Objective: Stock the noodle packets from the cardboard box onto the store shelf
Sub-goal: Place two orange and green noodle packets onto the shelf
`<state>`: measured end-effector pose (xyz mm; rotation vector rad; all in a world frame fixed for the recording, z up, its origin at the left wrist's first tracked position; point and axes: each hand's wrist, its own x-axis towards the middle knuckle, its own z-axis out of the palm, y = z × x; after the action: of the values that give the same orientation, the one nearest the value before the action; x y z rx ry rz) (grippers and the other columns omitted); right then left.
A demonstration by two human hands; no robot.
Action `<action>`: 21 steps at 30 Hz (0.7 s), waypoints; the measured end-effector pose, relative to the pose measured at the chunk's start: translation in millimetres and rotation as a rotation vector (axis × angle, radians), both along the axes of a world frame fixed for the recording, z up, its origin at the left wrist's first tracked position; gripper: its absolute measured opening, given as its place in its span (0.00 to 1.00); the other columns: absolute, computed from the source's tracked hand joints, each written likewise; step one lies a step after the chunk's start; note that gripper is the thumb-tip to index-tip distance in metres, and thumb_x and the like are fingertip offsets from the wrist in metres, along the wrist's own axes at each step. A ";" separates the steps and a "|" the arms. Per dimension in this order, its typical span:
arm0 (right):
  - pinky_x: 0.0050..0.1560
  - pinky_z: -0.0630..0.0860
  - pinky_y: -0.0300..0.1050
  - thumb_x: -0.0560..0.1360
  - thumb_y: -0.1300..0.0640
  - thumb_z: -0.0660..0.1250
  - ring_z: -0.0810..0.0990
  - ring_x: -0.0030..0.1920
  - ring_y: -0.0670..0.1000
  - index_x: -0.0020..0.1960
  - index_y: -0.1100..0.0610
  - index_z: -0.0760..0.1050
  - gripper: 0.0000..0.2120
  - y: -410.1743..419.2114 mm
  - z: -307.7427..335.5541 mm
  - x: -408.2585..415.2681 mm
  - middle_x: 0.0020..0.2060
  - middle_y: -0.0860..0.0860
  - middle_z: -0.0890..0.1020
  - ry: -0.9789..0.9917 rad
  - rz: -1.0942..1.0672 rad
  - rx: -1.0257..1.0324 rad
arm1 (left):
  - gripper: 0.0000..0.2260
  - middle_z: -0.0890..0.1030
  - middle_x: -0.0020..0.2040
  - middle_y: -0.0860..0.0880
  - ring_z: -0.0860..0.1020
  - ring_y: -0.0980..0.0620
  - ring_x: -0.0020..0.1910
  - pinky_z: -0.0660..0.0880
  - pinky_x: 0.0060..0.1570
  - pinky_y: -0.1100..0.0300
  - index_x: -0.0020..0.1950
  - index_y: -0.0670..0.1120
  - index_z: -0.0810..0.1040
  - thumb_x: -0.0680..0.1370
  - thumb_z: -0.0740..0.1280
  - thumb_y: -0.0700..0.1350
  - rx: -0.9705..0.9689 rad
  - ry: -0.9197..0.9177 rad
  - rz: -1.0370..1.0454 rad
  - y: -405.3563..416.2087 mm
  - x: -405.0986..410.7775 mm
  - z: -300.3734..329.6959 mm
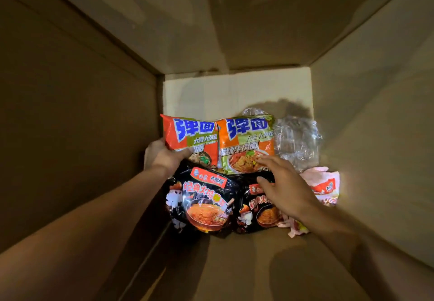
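I look down into a deep cardboard box (77,117). My left hand (164,156) grips the lower left corner of a red-orange noodle packet (191,136). Beside it lies an orange-and-green noodle packet (246,143). My right hand (285,183) hovers with fingers spread over that packet's lower edge and a black noodle packet (256,211). Another black noodle packet (202,204) lies under my left wrist. A pink noodle packet (325,186) lies at the right, partly hidden by my right hand.
Crumpled clear plastic wrap (297,141) lies at the back right of the box floor. A white sheet (234,94) covers the far part of the floor. Tall brown walls close in on all sides.
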<state>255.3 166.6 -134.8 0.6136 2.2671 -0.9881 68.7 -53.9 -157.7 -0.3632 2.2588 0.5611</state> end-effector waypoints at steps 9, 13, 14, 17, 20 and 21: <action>0.61 0.74 0.47 0.76 0.55 0.73 0.79 0.62 0.54 0.73 0.53 0.68 0.27 12.4 0.1 -36.5 0.65 0.51 0.79 -0.199 -0.371 -0.086 | 0.22 0.82 0.48 0.49 0.82 0.44 0.48 0.79 0.52 0.44 0.51 0.54 0.67 0.68 0.77 0.57 0.105 0.184 -0.098 5.5 -19.8 81.2; 0.64 0.76 0.58 0.66 0.47 0.78 0.80 0.60 0.55 0.67 0.50 0.68 0.34 1.6 -35.9 -47.9 0.60 0.50 0.79 -0.234 -0.606 -0.091 | 0.11 0.84 0.43 0.54 0.82 0.60 0.38 0.81 0.42 0.60 0.51 0.51 0.78 0.73 0.76 0.44 0.201 0.210 -0.127 5.6 -24.3 95.2; 0.65 0.75 0.60 0.63 0.44 0.79 0.79 0.61 0.56 0.67 0.50 0.66 0.37 -3.5 -43.8 -51.6 0.61 0.51 0.78 -0.232 -0.669 -0.106 | 0.09 0.83 0.40 0.55 0.81 0.62 0.35 0.78 0.37 0.67 0.50 0.51 0.79 0.73 0.76 0.43 0.222 0.222 -0.128 6.0 -23.8 98.6; 0.65 0.74 0.58 0.64 0.41 0.81 0.76 0.65 0.61 0.68 0.56 0.64 0.42 -21.1 -47.1 -67.1 0.64 0.56 0.76 -0.264 -0.726 0.040 | 0.09 0.83 0.39 0.57 0.80 0.64 0.38 0.74 0.38 0.68 0.49 0.52 0.79 0.73 0.76 0.44 0.236 0.243 -0.132 3.2 -22.7 103.4; 0.67 0.72 0.57 0.60 0.39 0.82 0.73 0.68 0.61 0.69 0.59 0.66 0.48 -28.2 -50.6 -69.1 0.67 0.59 0.74 -0.291 -0.703 0.204 | 0.09 0.83 0.41 0.57 0.80 0.64 0.40 0.80 0.45 0.60 0.50 0.52 0.79 0.74 0.76 0.43 0.244 0.247 -0.113 4.3 -23.2 104.8; 0.67 0.72 0.57 0.59 0.38 0.82 0.73 0.67 0.61 0.68 0.59 0.68 0.47 -26.4 -53.8 -69.8 0.66 0.59 0.74 -0.304 -0.697 0.213 | 0.09 0.84 0.41 0.57 0.81 0.63 0.40 0.80 0.47 0.57 0.51 0.51 0.80 0.73 0.76 0.43 0.248 0.256 -0.111 3.8 -23.8 103.8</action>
<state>185.4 140.2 -188.6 1.6004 1.9166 -0.8712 44.9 -50.2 -53.9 -0.0416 2.3968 0.8587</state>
